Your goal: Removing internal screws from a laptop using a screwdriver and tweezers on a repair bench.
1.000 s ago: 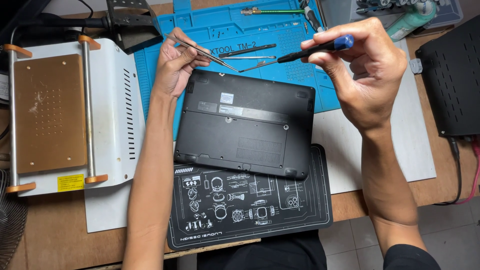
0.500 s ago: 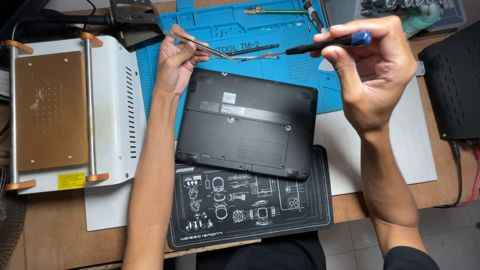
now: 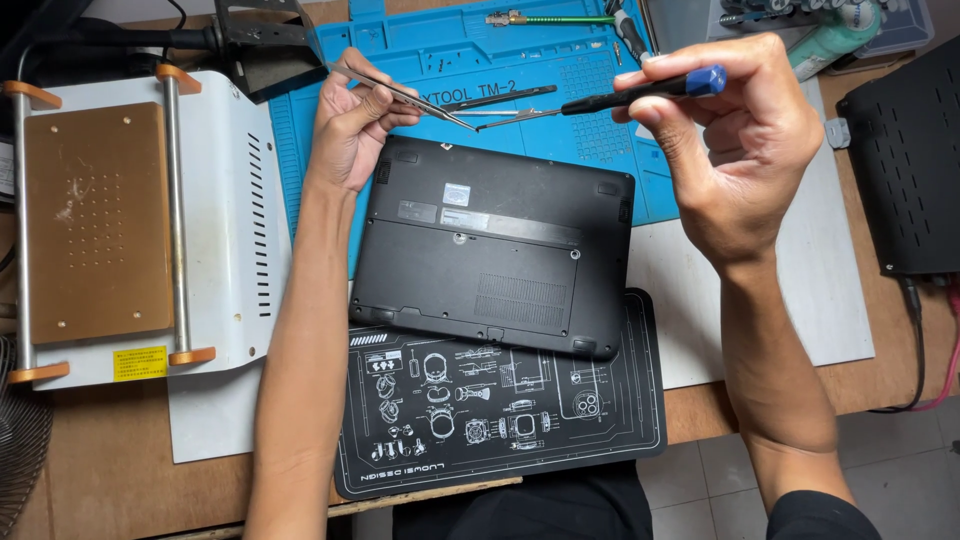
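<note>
- Left hand point(image 3: 350, 125) pinches silver tweezers point(image 3: 405, 96), tips meeting the screwdriver's tip.
- Right hand point(image 3: 745, 150) grips a blue-handled screwdriver point(image 3: 640, 92), now raised slightly (screw transfer, likely).
- Black laptop point(image 3: 495, 250) lies base-up on the mats below.

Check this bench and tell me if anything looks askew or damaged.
The black laptop lies bottom-up and slightly rotated, straddling the blue mat and black mat. No damage shows. Left hand holds tweezers, right hand a screwdriver.

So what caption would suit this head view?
Left hand holds tweezers, right hand a screwdriver, above an upturned black laptop.
</note>
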